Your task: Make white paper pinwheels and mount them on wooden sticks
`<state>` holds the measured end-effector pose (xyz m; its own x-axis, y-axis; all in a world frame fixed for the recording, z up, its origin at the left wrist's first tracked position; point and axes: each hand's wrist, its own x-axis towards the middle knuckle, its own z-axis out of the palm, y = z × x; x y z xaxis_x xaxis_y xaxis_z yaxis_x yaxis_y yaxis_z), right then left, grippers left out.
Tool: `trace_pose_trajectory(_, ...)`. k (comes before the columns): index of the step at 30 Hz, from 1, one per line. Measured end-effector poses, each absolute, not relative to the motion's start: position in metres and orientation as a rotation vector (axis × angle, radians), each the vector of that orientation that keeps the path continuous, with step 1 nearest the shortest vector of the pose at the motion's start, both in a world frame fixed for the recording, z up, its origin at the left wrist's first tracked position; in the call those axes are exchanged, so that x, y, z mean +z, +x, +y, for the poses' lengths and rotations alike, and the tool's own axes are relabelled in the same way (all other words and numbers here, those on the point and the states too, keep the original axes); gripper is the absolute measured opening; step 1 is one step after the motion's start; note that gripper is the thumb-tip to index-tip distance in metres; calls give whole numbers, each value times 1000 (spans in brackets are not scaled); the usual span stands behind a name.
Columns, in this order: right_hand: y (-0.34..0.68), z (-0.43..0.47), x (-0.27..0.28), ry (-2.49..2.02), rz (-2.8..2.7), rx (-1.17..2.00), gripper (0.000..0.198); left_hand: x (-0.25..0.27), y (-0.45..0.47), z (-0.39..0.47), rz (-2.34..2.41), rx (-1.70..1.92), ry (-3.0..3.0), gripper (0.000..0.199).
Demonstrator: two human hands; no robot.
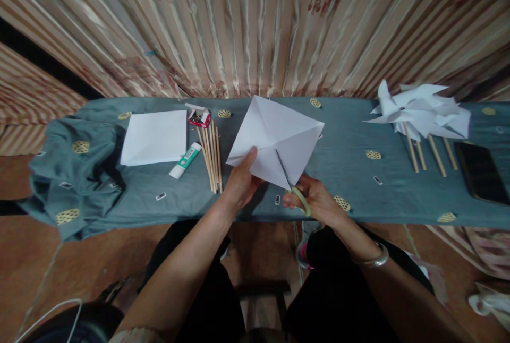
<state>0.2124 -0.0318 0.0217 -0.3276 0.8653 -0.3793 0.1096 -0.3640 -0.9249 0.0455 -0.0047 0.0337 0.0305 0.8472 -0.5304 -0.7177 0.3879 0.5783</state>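
Observation:
A square sheet of white paper (285, 125), creased along its diagonals, is held above the cloth. My left hand (241, 177) grips its lower left edge, thumb on top and fingers hidden beneath. In my right hand (314, 197) is a pair of scissors (300, 199) with yellow-green handles. One blade lies over the paper from the near corner toward the middle; the other blade is out of sight. Left of the paper lie several thin wooden sticks (211, 157), a green and white glue stick (185, 161) and a stack of white paper (155, 137).
A small red box (199, 116) of tiny metal pieces stands open behind the sticks. Several paper pinwheels (422, 111) on sticks lie at the right, beside a dark phone (483, 172). Bunched cloth (79, 173) covers the left end. A pleated curtain (255, 29) hangs behind.

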Motion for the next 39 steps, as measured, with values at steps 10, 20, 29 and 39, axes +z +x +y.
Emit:
trace_pose_trajectory(10,213,-33,18,-1309,-1308,1751,46,31,45,-5,955,1218,174,21)
trace_pose_trajectory(20,211,-31,18,-1289,-1324,1759,46,33,44,-5,932,1207,198,12)
trace_pose_trajectory(29,211,-33,14,-1287,-1307,1761,46,33,45,-5,935,1218,191,12)
trace_pose_trajectory(39,240,-28,20,-1296,-1544,1930,65,40,28,10,930,1416,189,21)
